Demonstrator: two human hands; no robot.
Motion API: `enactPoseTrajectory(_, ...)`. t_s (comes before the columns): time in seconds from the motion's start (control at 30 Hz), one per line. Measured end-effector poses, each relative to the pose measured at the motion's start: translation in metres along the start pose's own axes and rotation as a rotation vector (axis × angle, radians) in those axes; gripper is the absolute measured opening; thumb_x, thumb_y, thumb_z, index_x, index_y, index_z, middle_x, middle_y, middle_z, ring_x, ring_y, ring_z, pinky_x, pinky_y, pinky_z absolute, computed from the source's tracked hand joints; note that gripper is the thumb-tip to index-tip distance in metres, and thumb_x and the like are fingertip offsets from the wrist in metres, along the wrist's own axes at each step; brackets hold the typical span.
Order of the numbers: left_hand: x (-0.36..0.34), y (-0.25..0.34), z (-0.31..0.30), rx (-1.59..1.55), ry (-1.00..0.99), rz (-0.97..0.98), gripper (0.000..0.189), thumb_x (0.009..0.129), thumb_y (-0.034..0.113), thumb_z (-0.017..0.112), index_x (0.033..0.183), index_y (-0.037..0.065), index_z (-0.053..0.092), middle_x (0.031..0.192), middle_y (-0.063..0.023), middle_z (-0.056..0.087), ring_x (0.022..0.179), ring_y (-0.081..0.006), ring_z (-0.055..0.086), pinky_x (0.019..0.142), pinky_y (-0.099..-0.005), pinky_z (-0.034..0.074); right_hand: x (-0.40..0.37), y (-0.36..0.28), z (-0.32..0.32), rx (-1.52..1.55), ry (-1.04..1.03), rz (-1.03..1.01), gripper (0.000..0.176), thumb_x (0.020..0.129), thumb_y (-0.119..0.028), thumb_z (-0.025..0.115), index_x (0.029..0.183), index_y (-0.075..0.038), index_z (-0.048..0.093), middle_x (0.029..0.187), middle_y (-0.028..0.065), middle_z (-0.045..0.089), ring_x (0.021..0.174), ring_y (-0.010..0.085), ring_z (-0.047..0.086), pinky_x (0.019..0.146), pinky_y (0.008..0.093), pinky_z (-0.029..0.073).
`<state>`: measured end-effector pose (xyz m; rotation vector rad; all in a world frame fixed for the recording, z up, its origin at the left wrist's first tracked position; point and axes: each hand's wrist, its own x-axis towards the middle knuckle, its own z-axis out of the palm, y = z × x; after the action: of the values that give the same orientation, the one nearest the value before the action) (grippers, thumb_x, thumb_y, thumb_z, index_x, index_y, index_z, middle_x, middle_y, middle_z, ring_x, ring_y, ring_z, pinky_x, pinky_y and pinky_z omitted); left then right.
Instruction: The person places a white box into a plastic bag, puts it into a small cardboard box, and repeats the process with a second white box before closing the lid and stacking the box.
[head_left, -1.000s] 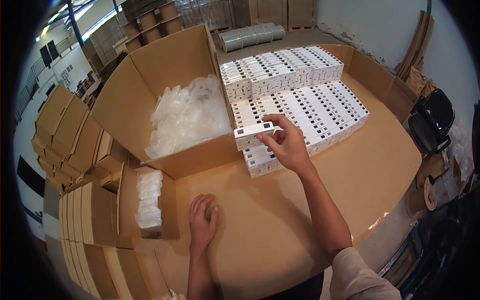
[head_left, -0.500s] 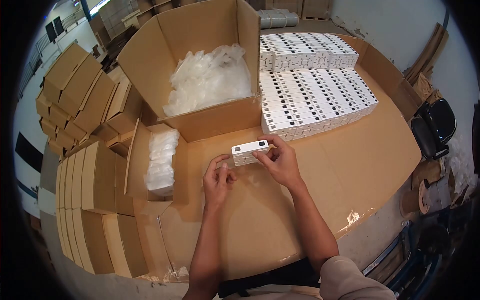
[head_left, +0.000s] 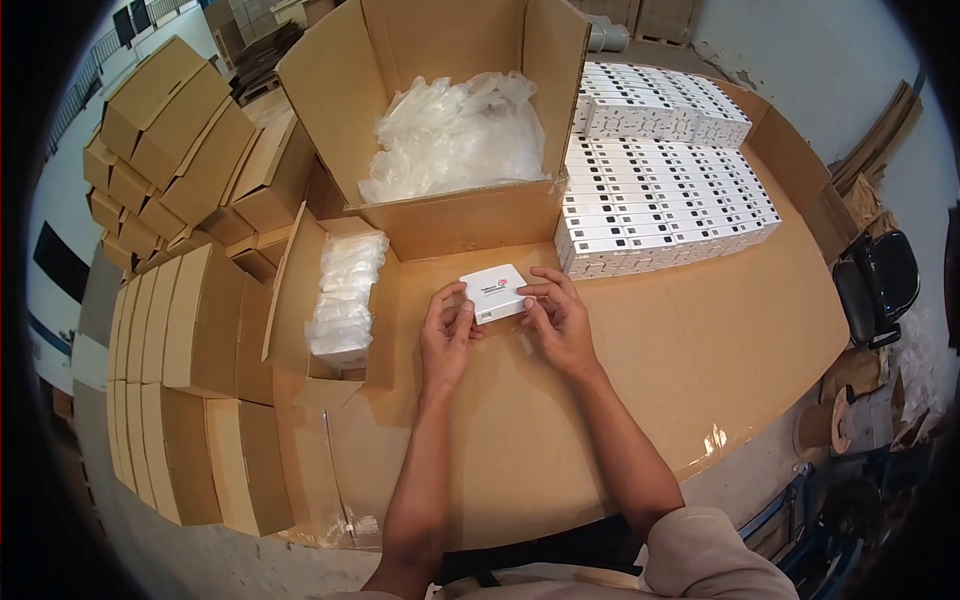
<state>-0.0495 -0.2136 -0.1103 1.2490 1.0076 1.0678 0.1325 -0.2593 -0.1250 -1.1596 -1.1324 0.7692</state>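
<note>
Our left hand [head_left: 444, 338] and right hand [head_left: 562, 326] now grip the box [head_left: 495, 288] between them, printed face up, no longer the right alone; the stack [head_left: 655, 210] sits beyond, right of our grip.

Planks [head_left: 882, 133] leaning against wall [head_left: 778, 60]; black chair [head_left: 890, 272], spool [head_left: 817, 428] nearby.

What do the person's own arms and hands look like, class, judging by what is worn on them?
The left hand and right hand are ungloved, with no ring or watch visible. The forearms are uncovered. The right sleeve is plain beige cloth, ending near the elbow.
</note>
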Motion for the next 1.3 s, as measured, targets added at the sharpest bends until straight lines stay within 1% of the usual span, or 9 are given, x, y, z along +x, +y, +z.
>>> enactPoseTrajectory(0.17, 0.005, -0.013, -0.003, -0.035, 0.053, 0.007, 0.04, 0.105, 0.015, 0.062, 0.142, 0.002, 0.053, 0.102, -0.0104, 0.073, 0.078, -0.0104, 0.065, 0.072, -0.0257, 0.054, 0.002, 0.005, 0.003, -0.064, -0.008, -0.03, 0.013, 0.098, 0.004, 0.064, 0.11, 0.002, 0.068, 0.148, 0.0142, 0.047, 0.105, 0.0205, 0.071, 0.082, 0.0309, 0.062)
enactPoseTrajectory(0.27, 0.009, -0.018, -0.006, -0.006, 0.043, 0.034, 0.043, 0.104, 0.012, 0.062, 0.144, -0.001, 0.053, 0.111, -0.0133, 0.073, 0.086, -0.0124, 0.068, 0.077, -0.0261, 0.056, 0.004, 0.018, 0.005, -0.019, 0.004, -0.118, 0.01, 0.096, 0.005, 0.066, 0.105, 0.002, 0.064, 0.142, 0.0151, 0.055, 0.106, 0.0232, 0.072, 0.082, 0.0316, 0.061)
enactPoseTrajectory(0.37, 0.012, -0.025, -0.007, 0.02, 0.024, 0.1, 0.041, 0.103, 0.008, 0.062, 0.142, -0.002, 0.056, 0.12, -0.0148, 0.072, 0.099, -0.0149, 0.069, 0.086, -0.0281, 0.056, 0.002, 0.011, 0.005, -0.018, 0.027, 0.003, 0.011, 0.095, 0.004, 0.068, 0.102, 0.001, 0.059, 0.121, 0.0147, 0.068, 0.101, 0.0216, 0.072, 0.081, 0.0319, 0.06)
enactPoseTrajectory(0.47, 0.013, -0.031, -0.01, 0.051, 0.016, 0.133, 0.039, 0.101, 0.003, 0.063, 0.138, -0.003, 0.059, 0.124, -0.0158, 0.072, 0.11, -0.018, 0.069, 0.094, -0.0313, 0.055, 0.0, -0.003, 0.0, -0.219, 0.016, 0.067, 0.015, 0.095, 0.002, 0.069, 0.101, 0.001, 0.055, 0.1, 0.0136, 0.071, 0.094, 0.02, 0.072, 0.08, 0.0329, 0.058)
enactPoseTrajectory(0.57, 0.012, -0.03, -0.012, 0.132, 0.012, 0.135, 0.038, 0.098, 0.001, 0.064, 0.136, -0.004, 0.06, 0.126, -0.0169, 0.071, 0.113, -0.021, 0.07, 0.098, -0.0341, 0.054, -0.001, -0.003, 0.003, -0.267, 0.036, -0.019, 0.017, 0.094, 0.001, 0.07, 0.099, 0.002, 0.054, 0.091, 0.0142, 0.07, 0.087, 0.02, 0.072, 0.077, 0.0344, 0.058)
enactPoseTrajectory(0.7, 0.009, -0.02, -0.011, 0.162, 0.019, 0.124, 0.037, 0.097, -0.002, 0.064, 0.133, -0.005, 0.06, 0.126, -0.0185, 0.071, 0.114, -0.0237, 0.07, 0.1, -0.0361, 0.054, 0.0, -0.003, 0.0, -0.343, 0.003, 0.015, 0.017, 0.094, 0.002, 0.07, 0.1, 0.001, 0.053, 0.091, 0.0157, 0.07, 0.085, 0.0232, 0.073, 0.077, 0.0352, 0.058)
enactPoseTrajectory(0.87, 0.009, -0.019, -0.012, 0.178, -0.009, 0.071, 0.038, 0.097, -0.006, 0.061, 0.135, -0.006, 0.055, 0.128, -0.0181, 0.068, 0.119, -0.0226, 0.066, 0.105, -0.0356, 0.051, -0.001, -0.004, 0.0, -0.361, -0.005, -0.009, 0.019, 0.093, 0.003, 0.07, 0.1, 0.001, 0.053, 0.091, 0.017, 0.07, 0.083, 0.0255, 0.073, 0.077, 0.037, 0.059)
enactPoseTrajectory(0.97, 0.008, -0.016, -0.012, 0.194, -0.027, 0.062, 0.04, 0.097, -0.007, 0.06, 0.136, -0.006, 0.053, 0.129, -0.0175, 0.067, 0.121, -0.0218, 0.065, 0.107, -0.0351, 0.049, -0.001, -0.008, -0.001, -0.365, -0.018, 0.036, 0.019, 0.092, 0.003, 0.07, 0.1, 0.001, 0.053, 0.091, 0.0173, 0.07, 0.083, 0.0261, 0.072, 0.077, 0.0376, 0.059)
enactPoseTrajectory(1.3, 0.008, -0.015, -0.014, 0.222, -0.051, 0.096, 0.037, 0.095, -0.008, 0.063, 0.131, -0.003, 0.055, 0.125, -0.0155, 0.067, 0.12, -0.0218, 0.064, 0.108, -0.0362, 0.048, -0.001, -0.008, -0.003, -0.4, -0.031, 0.017, 0.022, 0.09, 0.0, 0.072, 0.099, 0.0, 0.052, 0.087, 0.0172, 0.069, 0.077, 0.0246, 0.07, 0.072, 0.0364, 0.055)
